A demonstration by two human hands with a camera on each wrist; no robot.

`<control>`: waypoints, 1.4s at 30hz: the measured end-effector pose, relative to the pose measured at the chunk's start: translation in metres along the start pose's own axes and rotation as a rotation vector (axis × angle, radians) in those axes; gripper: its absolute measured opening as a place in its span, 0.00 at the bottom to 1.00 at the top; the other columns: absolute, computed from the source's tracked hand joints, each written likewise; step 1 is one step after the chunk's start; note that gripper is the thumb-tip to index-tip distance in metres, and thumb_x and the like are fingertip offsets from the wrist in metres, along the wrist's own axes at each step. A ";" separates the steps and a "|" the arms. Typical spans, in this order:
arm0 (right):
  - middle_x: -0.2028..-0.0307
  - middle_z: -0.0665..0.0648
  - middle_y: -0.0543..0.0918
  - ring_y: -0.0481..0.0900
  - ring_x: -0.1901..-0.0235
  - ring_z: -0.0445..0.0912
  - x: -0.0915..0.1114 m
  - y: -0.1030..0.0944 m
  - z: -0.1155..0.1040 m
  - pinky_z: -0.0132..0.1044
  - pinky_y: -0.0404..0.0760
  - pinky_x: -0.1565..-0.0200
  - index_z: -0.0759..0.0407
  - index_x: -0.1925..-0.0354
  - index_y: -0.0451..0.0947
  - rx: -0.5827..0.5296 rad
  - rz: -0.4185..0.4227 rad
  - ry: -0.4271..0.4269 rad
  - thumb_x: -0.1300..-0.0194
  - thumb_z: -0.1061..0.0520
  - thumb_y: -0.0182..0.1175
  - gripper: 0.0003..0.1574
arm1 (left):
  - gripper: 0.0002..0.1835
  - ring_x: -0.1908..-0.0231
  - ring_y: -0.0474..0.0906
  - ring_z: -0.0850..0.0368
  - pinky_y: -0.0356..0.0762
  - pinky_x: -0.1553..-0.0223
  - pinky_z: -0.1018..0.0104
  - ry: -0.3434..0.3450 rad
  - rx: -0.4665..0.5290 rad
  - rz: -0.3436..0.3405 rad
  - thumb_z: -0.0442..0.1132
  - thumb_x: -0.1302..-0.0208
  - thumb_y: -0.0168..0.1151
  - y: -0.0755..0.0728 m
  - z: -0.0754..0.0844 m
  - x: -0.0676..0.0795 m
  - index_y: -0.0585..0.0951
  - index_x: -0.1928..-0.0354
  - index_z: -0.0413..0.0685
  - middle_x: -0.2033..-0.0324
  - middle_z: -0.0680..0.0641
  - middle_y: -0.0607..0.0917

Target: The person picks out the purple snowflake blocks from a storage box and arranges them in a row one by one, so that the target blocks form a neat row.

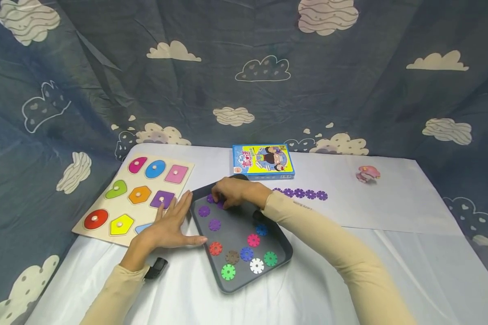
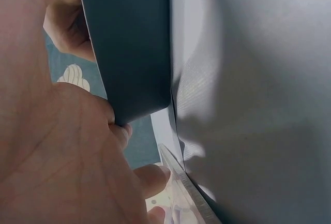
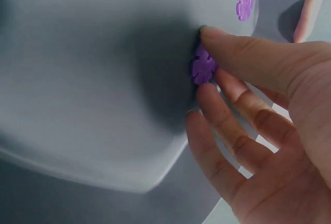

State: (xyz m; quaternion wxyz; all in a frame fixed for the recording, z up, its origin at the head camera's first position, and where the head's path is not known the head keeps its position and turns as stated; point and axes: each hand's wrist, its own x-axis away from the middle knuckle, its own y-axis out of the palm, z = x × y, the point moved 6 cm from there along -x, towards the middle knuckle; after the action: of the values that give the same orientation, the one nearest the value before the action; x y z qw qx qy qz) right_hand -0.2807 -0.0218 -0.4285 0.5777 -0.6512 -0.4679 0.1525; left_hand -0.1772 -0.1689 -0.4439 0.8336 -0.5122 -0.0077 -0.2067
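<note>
Grip of your right hand pinches a purple disc in the tray. Your left hand, fingers apart, touches the tray.

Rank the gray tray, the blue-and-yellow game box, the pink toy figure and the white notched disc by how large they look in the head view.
1. Gray tray
2. Blue-and-yellow game box
3. Pink toy figure
4. White notched disc
</note>
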 end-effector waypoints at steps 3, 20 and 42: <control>0.55 0.52 0.84 0.80 0.59 0.42 0.000 0.001 -0.001 0.31 0.82 0.53 0.54 0.56 0.81 0.012 -0.002 -0.008 0.39 0.59 0.71 0.13 | 0.73 0.23 0.31 0.29 0.24 0.29 0.27 0.000 -0.002 -0.001 0.74 0.52 0.68 0.000 0.000 0.000 0.35 0.20 0.46 0.20 0.42 0.35; 0.56 0.51 0.85 0.81 0.63 0.40 0.003 0.000 0.000 0.29 0.81 0.61 0.52 0.53 0.82 0.098 0.017 -0.032 0.43 0.54 0.74 0.19 | 0.72 0.23 0.31 0.30 0.25 0.29 0.27 -0.007 0.000 -0.007 0.75 0.52 0.67 0.000 0.001 0.000 0.36 0.20 0.47 0.20 0.43 0.35; 0.60 0.49 0.83 0.78 0.61 0.42 0.054 -0.034 0.018 0.32 0.81 0.57 0.54 0.53 0.84 -0.008 0.197 -0.091 0.46 0.56 0.74 0.20 | 0.72 0.23 0.31 0.28 0.24 0.29 0.27 0.004 0.013 0.004 0.74 0.53 0.68 0.001 0.002 0.001 0.37 0.20 0.46 0.20 0.42 0.36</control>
State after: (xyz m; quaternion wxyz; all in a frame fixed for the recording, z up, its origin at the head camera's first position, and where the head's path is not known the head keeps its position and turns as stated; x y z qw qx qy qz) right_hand -0.2813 0.0282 -0.3844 0.5356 -0.6887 -0.4279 0.2362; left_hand -0.1759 -0.1673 -0.4433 0.8372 -0.5065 -0.0066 -0.2060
